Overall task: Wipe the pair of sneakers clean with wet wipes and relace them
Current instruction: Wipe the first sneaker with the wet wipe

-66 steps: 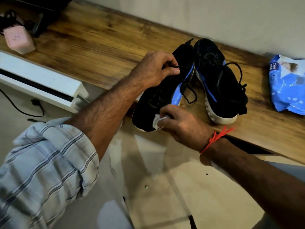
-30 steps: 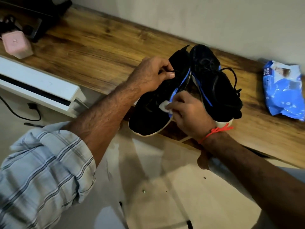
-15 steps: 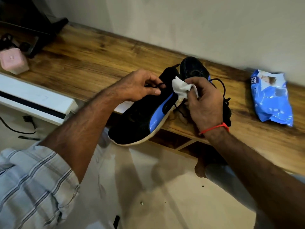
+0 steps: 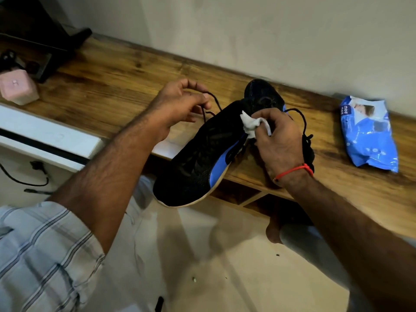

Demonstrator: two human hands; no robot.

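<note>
the left hand [image 4: 180,102] now pinches the lace [image 4: 216,102] up off the near sneaker [image 4: 198,158]. the right hand [image 4: 279,140], lifted from its side, grips the wet wipe [image 4: 249,124]; unlacing seems underway.

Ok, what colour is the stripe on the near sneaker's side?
Blue stripe, clearest in the head view.

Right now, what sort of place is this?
Probably a room at home: a wooden shelf along a plain wall, a pack of wet wipes, a pink box.

black sneaker [image 4: 198,163] overhanging shelf [image 4: 108,86] edge
</note>
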